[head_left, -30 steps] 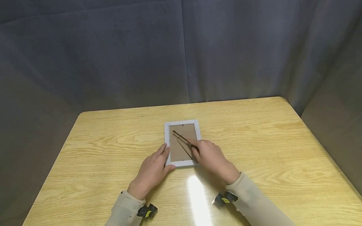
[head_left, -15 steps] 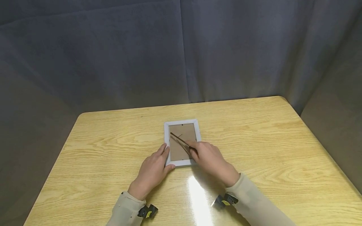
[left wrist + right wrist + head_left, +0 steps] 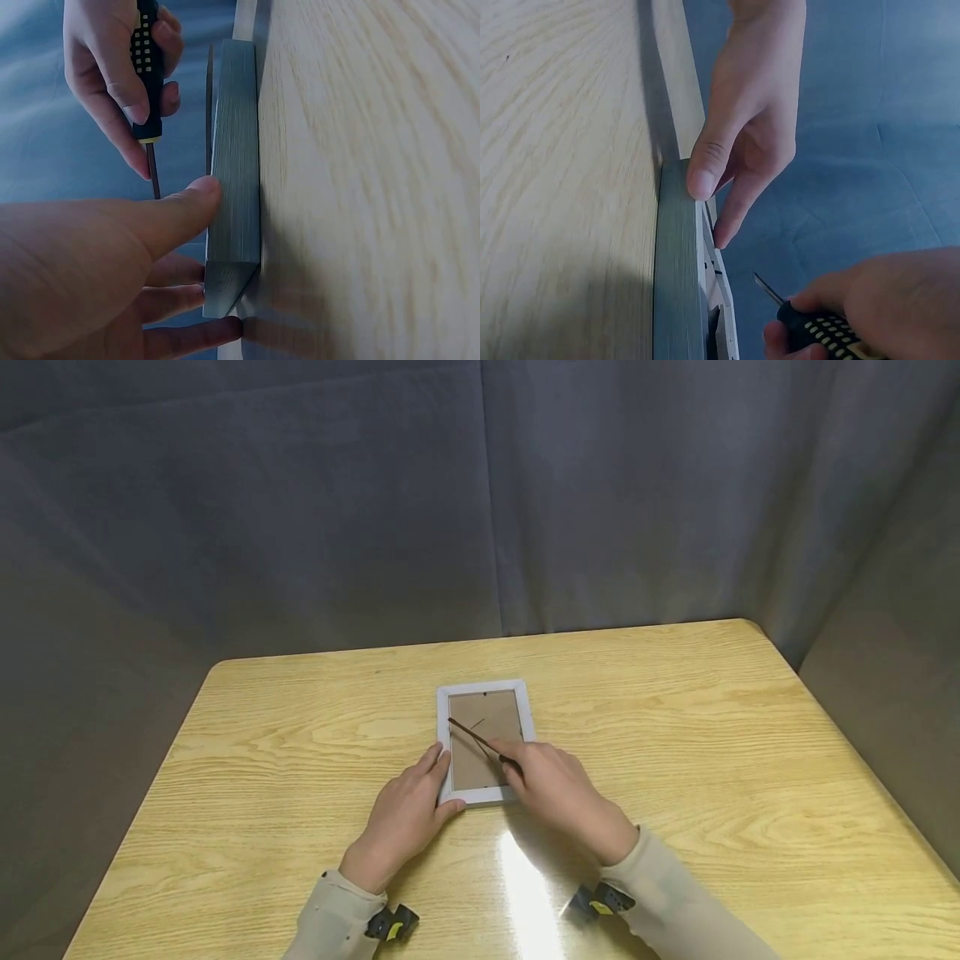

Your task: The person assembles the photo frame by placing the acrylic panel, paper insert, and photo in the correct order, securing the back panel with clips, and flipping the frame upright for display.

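Note:
A light grey picture frame [image 3: 480, 686] lies on the table with its brown backing board [image 3: 467, 772] facing up. My left hand [image 3: 408, 802] grips its near left corner, the thumb on the near edge and the fingers along the left side. In my right hand [image 3: 558, 785] I hold a screwdriver [image 3: 148, 75] by its black handle with yellow dots. Its thin shaft [image 3: 468, 732] slants over the board, the tip near the left inner edge. In the right wrist view the screwdriver tip [image 3: 759, 279] stands apart from the frame.
The wood-grain table [image 3: 300, 735] extends on every side of the frame. A dark grey curtain [image 3: 337, 527] hangs behind it. Small black tabs [image 3: 485, 693] sit at the inner edges of the frame, and a thin strip [image 3: 209, 105] stands slightly off its back.
My right hand has shifted slightly down, and the screwdriver tip has moved left and down across the backing board. The left hand and the frame stay put.

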The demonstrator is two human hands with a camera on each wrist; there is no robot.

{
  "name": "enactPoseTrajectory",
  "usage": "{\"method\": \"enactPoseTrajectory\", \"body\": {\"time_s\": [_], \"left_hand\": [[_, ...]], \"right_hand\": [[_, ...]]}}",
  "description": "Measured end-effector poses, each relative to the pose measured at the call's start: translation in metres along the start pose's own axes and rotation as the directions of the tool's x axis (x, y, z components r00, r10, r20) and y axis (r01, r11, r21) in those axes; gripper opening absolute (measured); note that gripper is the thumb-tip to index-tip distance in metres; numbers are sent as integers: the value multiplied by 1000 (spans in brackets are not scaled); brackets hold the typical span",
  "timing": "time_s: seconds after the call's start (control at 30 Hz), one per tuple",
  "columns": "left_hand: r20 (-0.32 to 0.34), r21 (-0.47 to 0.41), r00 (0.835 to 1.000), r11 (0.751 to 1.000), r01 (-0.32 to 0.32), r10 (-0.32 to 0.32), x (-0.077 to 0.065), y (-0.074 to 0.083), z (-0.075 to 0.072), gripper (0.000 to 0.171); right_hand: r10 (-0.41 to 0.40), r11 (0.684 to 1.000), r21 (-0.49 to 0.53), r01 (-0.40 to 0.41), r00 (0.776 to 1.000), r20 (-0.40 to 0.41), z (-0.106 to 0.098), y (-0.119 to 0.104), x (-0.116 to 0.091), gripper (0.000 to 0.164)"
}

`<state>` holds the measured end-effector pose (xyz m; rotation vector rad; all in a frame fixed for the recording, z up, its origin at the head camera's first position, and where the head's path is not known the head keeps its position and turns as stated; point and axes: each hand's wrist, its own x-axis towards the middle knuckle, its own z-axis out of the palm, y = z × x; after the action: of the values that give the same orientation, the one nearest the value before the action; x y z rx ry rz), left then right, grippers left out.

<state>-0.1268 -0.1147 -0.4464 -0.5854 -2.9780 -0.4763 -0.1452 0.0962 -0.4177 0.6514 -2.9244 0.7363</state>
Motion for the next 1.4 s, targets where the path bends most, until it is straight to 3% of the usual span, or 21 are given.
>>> {"method": "enactPoseTrajectory", "body": {"time_s": [0.93, 1.4], "left_hand": [[-9, 9, 1000, 1000, -7, 7, 1, -1, 0, 72], [4, 12, 1000, 1000, -1, 1, 1, -1, 1, 72]], "right_hand": [[-15, 991, -135, 19, 999, 30, 13, -7, -6, 38], [-36, 971, -236, 34, 999, -4, 18, -13, -8, 38]]}}
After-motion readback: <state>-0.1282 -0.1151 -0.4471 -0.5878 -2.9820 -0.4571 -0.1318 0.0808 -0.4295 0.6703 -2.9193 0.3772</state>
